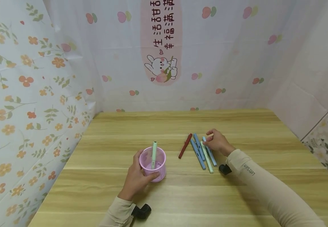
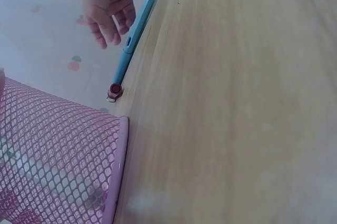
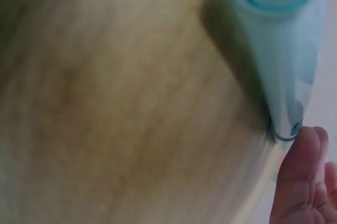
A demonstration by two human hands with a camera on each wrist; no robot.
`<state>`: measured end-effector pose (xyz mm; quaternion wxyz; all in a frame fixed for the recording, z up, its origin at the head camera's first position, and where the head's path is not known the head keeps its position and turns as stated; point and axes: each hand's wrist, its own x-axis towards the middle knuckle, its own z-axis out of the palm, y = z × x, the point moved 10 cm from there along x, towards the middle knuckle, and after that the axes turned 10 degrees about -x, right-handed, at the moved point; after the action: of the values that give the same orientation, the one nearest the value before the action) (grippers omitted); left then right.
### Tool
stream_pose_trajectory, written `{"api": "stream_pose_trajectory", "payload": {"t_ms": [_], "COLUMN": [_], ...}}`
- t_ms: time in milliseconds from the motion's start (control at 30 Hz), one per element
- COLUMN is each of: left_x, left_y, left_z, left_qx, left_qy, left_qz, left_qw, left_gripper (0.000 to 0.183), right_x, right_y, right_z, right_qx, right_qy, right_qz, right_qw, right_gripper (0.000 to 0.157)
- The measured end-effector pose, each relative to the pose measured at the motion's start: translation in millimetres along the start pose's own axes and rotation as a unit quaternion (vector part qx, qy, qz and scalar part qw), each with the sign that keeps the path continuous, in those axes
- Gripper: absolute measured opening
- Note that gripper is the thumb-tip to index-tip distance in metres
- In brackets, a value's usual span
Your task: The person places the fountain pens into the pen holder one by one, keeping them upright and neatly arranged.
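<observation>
My left hand [image 1: 136,177] grips a pink mesh pen cup [image 1: 159,176] around its side, thumb across the front. Inside the cup leans a pale green pen [image 1: 154,154]; through the mesh it shows blurred in the left wrist view. My right hand [image 1: 218,142] is over the top ends of several pens, its fingers loosely bent and holding nothing. Below it lie a light green pen [image 1: 207,157], a light blue pen [image 1: 213,156] and blue pens [image 1: 197,153]. A dark red pen [image 1: 185,146] lies left of them. In the right wrist view, fingertips [image 3: 300,150] are close by a pale pen [image 3: 276,60].
The wood-grain table [image 1: 107,157] carries everything. A patterned white cloth [image 1: 226,63] hangs behind it, and a floral cloth [image 1: 25,110] hangs along the left. Black wrist devices [image 1: 142,211] sit on both sleeves.
</observation>
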<state>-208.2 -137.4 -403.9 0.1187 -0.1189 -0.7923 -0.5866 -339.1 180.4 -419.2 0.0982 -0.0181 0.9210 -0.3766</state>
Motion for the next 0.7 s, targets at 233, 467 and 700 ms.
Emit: {"api": "stream_pose_trajectory", "payload": {"t_ms": [233, 467, 700], "left_x": [-1.9, -7.4, -1.4], "left_y": [0.2, 0.9, 0.5], "left_z": [-0.5, -2.6, -0.5], "left_qx": [0.003, 0.012, 0.013], "left_qy": [0.001, 0.005, -0.001], "left_qz": [0.006, 0.010, 0.012], "left_qw": [1.0000, 0.9999, 0.9998], "left_gripper": [0.096, 0.096, 0.096], "right_x": [-1.3, -2.4, -1.7], "right_y": [6.1, 13.2, 13.0], "right_z": [3.2, 10.1, 3.5], "right_qx": [-0.020, -0.048, -0.072], "right_qy": [-0.008, -0.046, -0.059], "right_qz": [0.010, 0.025, 0.036], "right_qw": [1.000, 0.997, 0.995], "right_gripper": [0.050, 0.054, 0.054]}}
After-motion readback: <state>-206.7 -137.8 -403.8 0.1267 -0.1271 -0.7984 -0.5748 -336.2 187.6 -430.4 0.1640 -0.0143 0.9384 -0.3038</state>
